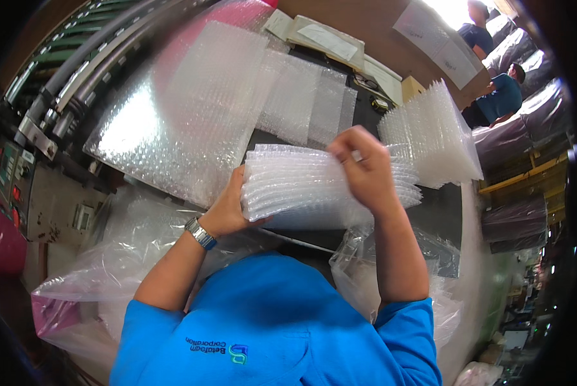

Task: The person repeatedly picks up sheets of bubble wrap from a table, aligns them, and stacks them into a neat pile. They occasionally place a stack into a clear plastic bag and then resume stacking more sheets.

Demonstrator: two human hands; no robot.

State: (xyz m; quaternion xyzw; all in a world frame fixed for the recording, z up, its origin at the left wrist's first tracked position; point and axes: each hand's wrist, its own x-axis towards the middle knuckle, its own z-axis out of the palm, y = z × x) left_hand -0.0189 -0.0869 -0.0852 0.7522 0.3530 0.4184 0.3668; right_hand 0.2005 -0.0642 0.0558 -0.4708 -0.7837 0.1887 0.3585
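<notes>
Your left hand clamps the clear, rectangular bubble-wrap stack at its nine-o'clock end, mid-view, while your right hand curls over its two-o'clock side, its hold on any layer unclear; ensure firm left pressure and flush edges.

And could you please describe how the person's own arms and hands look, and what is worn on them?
The left hand and right hand wear no gloves. A silver-coloured watch with a metal band circles the left wrist; none shows on the right. The sleeves are short and bright blue, leaving the forearms bare.
</notes>
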